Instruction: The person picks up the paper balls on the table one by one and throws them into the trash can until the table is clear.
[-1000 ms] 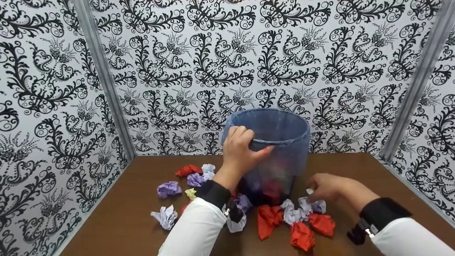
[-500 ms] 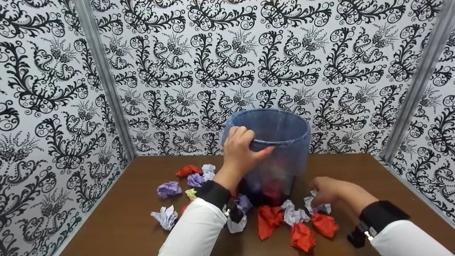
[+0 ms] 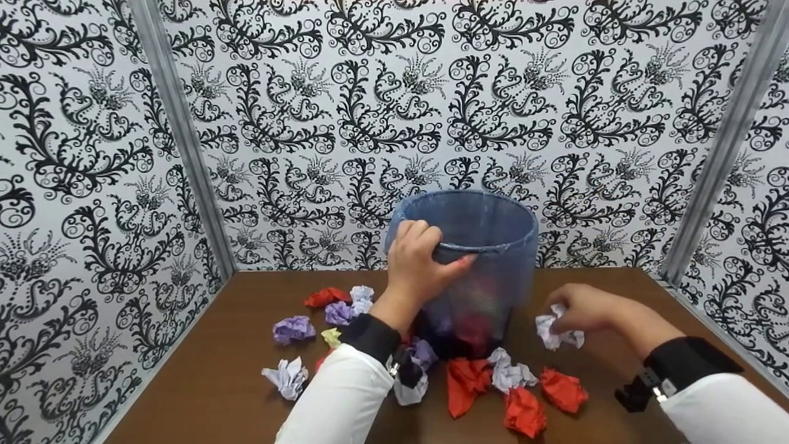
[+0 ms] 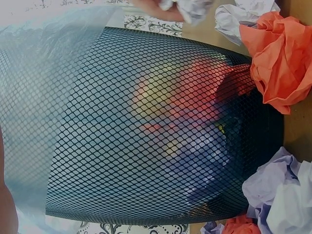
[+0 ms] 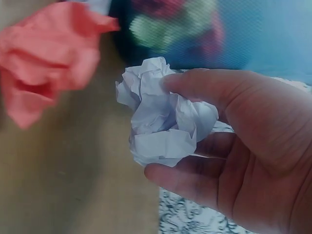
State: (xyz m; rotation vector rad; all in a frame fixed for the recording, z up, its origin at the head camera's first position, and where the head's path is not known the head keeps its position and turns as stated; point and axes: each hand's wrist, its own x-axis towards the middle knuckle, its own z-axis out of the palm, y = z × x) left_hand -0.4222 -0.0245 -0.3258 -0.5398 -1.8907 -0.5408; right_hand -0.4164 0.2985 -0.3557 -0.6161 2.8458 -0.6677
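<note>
Tabletop (image 3: 616,290): brown, walled on three sides by black-and-white scrollwork panels; it carried everything listed below.

Mesh wastebasket (image 3: 487,271): dark mesh lined with a blue plastic bag, upright at the back centre of the tabletop, mouth upward. Through the mesh the left wrist view showed red, pale and purple crumpled papers already inside (image 4: 185,122). This is the landmark for all entries that follow.

Left hand (image 3: 419,262): fingers curled over the near left rim of the wastebasket, thumb pressed along the rim's outer face, gripping it.

Right hand (image 3: 582,308): held to the right of the wastebasket, below rim height and clear of the tabletop, fingers and thumb closed around a white paper ball.

White paper ball (image 5: 165,114): crumpled, roughly round with no marked long axis, pinched between thumb and fingertips. The wastebasket mouth lay up and to the left of it; the right hand was the only one carrying paper, and was judged the nearer to any drop over the rim.

Loose paper balls: red (image 3: 524,410), white (image 3: 508,373) and red (image 3: 465,382) in front of the wastebasket; purple (image 3: 293,327), red (image 3: 327,296), white (image 3: 285,376) and a small yellow one (image 3: 331,336) to its left front.
</note>
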